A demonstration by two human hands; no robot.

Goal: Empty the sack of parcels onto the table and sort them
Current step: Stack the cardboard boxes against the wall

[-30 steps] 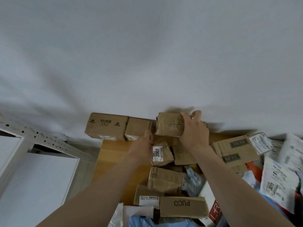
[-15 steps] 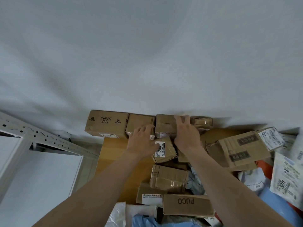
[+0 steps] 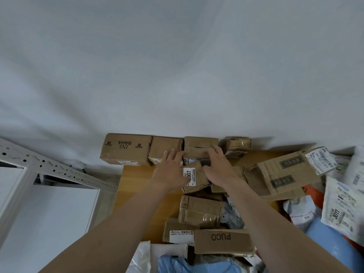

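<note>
Cardboard parcels cover a wooden table point(image 3: 136, 194). Against the wall stands a row: a box printed "INS BAHA" point(image 3: 126, 149), a plain box point(image 3: 165, 149), a taped box point(image 3: 201, 146) and a small taped box point(image 3: 237, 146). My right hand point(image 3: 218, 168) is open, its fingertips resting on the front of the taped box. My left hand point(image 3: 169, 172) is open too, with fingers spread over the plain box's front corner. Between my hands lies a small box with a "2007" label point(image 3: 195, 179), and my left thumb covers part of that label.
A large creased carton point(image 3: 283, 174) lies at the right. Nearer me are a taped box point(image 3: 201, 210), a labelled box point(image 3: 178, 230) and a "PUCO" box point(image 3: 222, 241). White mailers point(image 3: 342, 209) and a blue bag point(image 3: 331, 243) pile at the right. A white metal rack point(image 3: 49, 170) stands left.
My right hand set the taped box down in the back row against the wall and let go of it. My left hand moved forward beside the plain box.
</note>
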